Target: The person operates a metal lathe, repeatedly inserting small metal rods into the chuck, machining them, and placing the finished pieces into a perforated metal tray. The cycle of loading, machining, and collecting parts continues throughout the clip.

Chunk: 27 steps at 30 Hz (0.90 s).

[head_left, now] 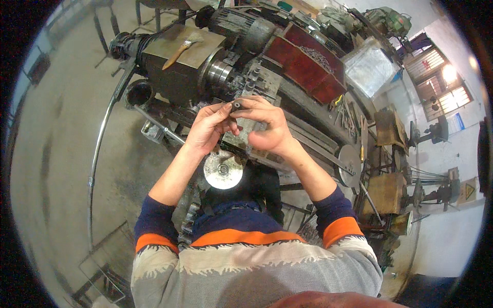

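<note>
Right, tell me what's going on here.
A person stands at a lathe, both hands raised in front of it. The left hand has a small dark round part at its fingertips, and the right hand's fingers reach it from the other side; how firm the right grip is, I can't tell. Below the hands is a pale round handwheel. Beyond them is the metal chuck, and a wooden-handled brush lies on top of the machine.

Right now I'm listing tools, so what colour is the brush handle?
The brush handle is orange-brown, head view.
</note>
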Each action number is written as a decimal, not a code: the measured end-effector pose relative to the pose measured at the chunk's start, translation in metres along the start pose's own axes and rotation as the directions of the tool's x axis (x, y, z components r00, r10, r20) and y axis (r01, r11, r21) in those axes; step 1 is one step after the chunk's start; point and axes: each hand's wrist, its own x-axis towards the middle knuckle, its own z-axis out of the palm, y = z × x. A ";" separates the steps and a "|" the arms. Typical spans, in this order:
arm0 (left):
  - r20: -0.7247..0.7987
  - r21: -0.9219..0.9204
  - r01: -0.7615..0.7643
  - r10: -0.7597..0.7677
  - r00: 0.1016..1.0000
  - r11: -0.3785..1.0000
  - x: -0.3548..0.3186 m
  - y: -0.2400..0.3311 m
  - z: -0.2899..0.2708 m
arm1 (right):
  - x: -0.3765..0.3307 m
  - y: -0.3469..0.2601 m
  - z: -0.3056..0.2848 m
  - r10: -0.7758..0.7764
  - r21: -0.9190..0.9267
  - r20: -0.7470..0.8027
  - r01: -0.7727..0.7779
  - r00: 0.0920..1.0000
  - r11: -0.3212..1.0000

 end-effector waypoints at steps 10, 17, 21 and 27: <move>0.002 0.859 -0.120 0.232 0.973 0.498 0.003 0.012 0.010 | 0.000 0.004 -0.005 0.015 -0.214 0.159 0.019 0.987 0.977; -0.016 0.734 -0.139 0.222 0.975 0.665 0.002 0.010 0.002 | 0.005 0.009 -0.005 0.007 -0.135 0.167 0.015 0.986 0.991; 0.002 0.623 -0.167 0.212 0.977 0.764 0.003 0.012 -0.001 | 0.010 0.013 -0.008 0.031 -0.100 0.222 -0.009 0.974 0.995; 0.002 0.611 -0.139 0.174 0.985 0.780 0.004 0.019 -0.009 | 0.027 0.015 -0.010 -0.010 -0.105 0.284 0.041 0.959 0.994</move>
